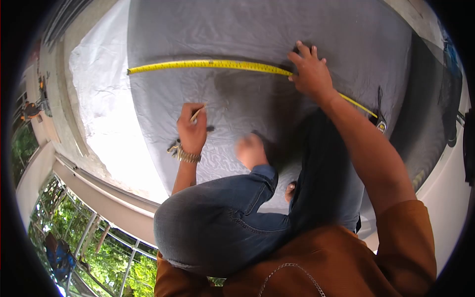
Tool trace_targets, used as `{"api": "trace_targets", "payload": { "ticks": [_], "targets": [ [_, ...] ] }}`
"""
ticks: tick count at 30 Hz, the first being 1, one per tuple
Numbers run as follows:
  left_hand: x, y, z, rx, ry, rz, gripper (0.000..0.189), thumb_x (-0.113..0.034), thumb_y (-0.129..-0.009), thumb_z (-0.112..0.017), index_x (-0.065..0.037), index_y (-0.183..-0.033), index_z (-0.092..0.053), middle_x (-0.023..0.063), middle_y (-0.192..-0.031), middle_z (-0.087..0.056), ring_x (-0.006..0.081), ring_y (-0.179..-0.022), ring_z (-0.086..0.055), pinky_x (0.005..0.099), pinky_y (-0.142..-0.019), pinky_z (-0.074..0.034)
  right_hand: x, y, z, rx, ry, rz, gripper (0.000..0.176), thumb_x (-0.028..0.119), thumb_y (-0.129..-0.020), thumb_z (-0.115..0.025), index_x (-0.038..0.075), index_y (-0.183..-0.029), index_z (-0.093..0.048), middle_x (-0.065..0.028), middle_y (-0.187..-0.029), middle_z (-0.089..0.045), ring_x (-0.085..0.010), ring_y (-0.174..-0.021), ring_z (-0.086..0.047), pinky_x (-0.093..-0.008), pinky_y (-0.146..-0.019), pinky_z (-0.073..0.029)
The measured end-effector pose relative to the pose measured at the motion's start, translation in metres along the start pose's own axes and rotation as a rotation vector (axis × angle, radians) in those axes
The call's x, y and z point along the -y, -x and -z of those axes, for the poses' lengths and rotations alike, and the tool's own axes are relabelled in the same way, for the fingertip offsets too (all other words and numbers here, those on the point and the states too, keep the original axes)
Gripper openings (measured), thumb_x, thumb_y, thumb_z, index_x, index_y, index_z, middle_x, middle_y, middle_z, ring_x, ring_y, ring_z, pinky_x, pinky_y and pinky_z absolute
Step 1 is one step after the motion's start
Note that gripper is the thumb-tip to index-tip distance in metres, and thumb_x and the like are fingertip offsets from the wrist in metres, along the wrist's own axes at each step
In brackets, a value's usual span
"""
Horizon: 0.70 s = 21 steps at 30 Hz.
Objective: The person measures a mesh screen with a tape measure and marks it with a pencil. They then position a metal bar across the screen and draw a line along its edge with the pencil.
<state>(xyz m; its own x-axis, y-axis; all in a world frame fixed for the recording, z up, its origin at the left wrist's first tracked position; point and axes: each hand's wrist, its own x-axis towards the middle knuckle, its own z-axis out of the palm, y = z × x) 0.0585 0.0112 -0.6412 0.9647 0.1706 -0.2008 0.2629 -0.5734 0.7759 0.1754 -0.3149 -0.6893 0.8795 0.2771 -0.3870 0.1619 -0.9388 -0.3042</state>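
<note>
A yellow measuring tape (213, 64) is stretched across the grey sheet (237, 29), its hooked end at the sheet's left edge. My right hand (311, 72) lies on the tape with its fingers spread, hiding a stretch of the blade. Beyond it the blade runs to the tape case (381, 125) at the right. My left hand (192, 126), with a watch on the wrist, is closed around a thin pale stick (198, 113) below the tape's left half. A small dark metal object (174, 147) lies beside that wrist, partly hidden.
My bare foot (251, 150) and bent knees are on the sheet in front of me. Shiny white material (101, 99) lies to the left. A light ledge or rail (106, 190) runs along the lower left, with greenery and poles beyond. Dark mesh (428, 99) is at the right.
</note>
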Motion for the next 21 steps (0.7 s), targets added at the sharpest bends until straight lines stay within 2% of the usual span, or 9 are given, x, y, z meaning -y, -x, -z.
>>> {"api": "trace_targets", "payload": {
  "ticks": [4,7,8,10,14,15,17,19,21],
  "targets": [
    [0.006,0.064,0.064,-0.164,0.012,0.258,0.023,-0.006,-0.101,-0.052,0.002,-0.117,-0.065,0.0095,-0.096,-0.07,0.0132,-0.084,-0.061,0.0276,-0.075,-0.05,0.001,0.003,0.008,0.024,-0.037,-0.007,0.058,0.015,-0.08,-0.082,0.014,-0.13,-0.055,-0.0144,-0.16,-0.034,-0.0516,-0.144,-0.034,-0.0719,-0.107,-0.038],
    [0.059,0.182,0.101,-0.255,-0.156,0.327,0.031,-0.009,-0.103,-0.04,0.001,-0.122,-0.063,0.0126,-0.104,-0.072,0.0199,-0.092,-0.066,0.0341,-0.08,-0.053,0.001,0.005,0.006,0.027,-0.062,-0.011,0.065,0.02,-0.078,-0.084,0.016,-0.136,-0.054,-0.0162,-0.163,-0.028,-0.0512,-0.147,-0.029,-0.0742,-0.11,-0.031],
    [0.092,0.204,0.05,-0.227,-0.401,0.228,0.026,-0.012,-0.099,-0.043,-0.003,-0.117,-0.06,0.0147,-0.108,-0.068,0.0274,-0.099,-0.063,0.0418,-0.084,-0.05,0.001,0.005,0.011,0.07,-0.04,-0.007,0.069,0.022,-0.078,-0.084,0.018,-0.139,-0.053,-0.0165,-0.164,-0.027,-0.0519,-0.147,-0.027,-0.075,-0.11,-0.03],
    [0.067,0.187,-0.197,-0.164,-0.929,0.107,0.018,-0.018,-0.093,-0.05,-0.011,-0.108,-0.055,0.0189,-0.115,-0.059,0.0423,-0.112,-0.057,0.0572,-0.093,-0.045,0.003,0.006,0.023,0.117,-0.065,-0.014,0.067,0.022,-0.079,-0.084,0.018,-0.138,-0.053,-0.0166,-0.164,-0.027,-0.053,-0.147,-0.027,-0.0745,-0.11,-0.032],
    [0.163,0.306,-0.207,0.035,-0.915,0.176,0.03,-0.016,-0.098,-0.041,-0.007,-0.127,-0.045,0.0257,-0.133,-0.057,0.0459,-0.118,-0.056,0.0624,-0.098,-0.044,-0.003,0.006,0.025,0.107,-0.076,0.013,0.067,0.023,-0.079,-0.083,0.017,-0.138,-0.051,-0.018,-0.164,-0.027,-0.0545,-0.147,-0.027,-0.0737,-0.11,-0.032],
    [0.124,0.345,-0.197,0.024,-0.917,0.173,0.03,-0.016,-0.098,-0.041,-0.007,-0.127,-0.045,0.0257,-0.133,-0.057,0.0459,-0.118,-0.056,0.0624,-0.098,-0.044,-0.002,0.008,0.025,0.113,-0.068,0.023,0.069,0.024,-0.08,-0.083,0.016,-0.14,-0.05,-0.019,-0.163,-0.027,-0.0558,-0.146,-0.026,-0.0731,-0.11,-0.032],
    [0.073,0.394,-0.111,-0.182,-0.307,0.512,0.027,-0.013,-0.101,-0.044,-0.009,-0.127,-0.048,0.0206,-0.117,-0.066,0.036,-0.101,-0.065,0.0496,-0.086,-0.051,-0.002,0.005,0.026,0.12,-0.049,0.011,0.065,0.022,-0.079,-0.082,0.017,-0.137,-0.052,-0.0161,-0.164,-0.026,-0.0525,-0.148,-0.026,-0.0732,-0.111,-0.032],
    [0.067,0.46,0.087,-0.34,0.335,0.811,0.025,-0.011,-0.103,-0.046,-0.011,-0.128,-0.05,0.0156,-0.102,-0.075,0.0261,-0.083,-0.073,0.0368,-0.074,-0.059,-0.003,0.006,0.019,0.165,-0.034,-0.006,0.067,0.022,-0.079,-0.082,0.018,-0.138,-0.051,-0.0152,-0.165,-0.025,-0.0515,-0.149,-0.025,-0.0727,-0.112,-0.031],
    [0.063,0.458,0.072,-0.214,0.167,0.768,0.027,-0.012,-0.103,-0.046,-0.007,-0.128,-0.049,0.017,-0.097,-0.075,0.0219,-0.084,-0.073,0.0342,-0.073,-0.058,-0.009,0.004,0.01,0.126,-0.038,-0.009,0.072,0.022,-0.077,-0.083,0.018,-0.14,-0.05,-0.0146,-0.166,-0.023,-0.0519,-0.149,-0.023,-0.0726,-0.114,-0.029]
  ]
}}
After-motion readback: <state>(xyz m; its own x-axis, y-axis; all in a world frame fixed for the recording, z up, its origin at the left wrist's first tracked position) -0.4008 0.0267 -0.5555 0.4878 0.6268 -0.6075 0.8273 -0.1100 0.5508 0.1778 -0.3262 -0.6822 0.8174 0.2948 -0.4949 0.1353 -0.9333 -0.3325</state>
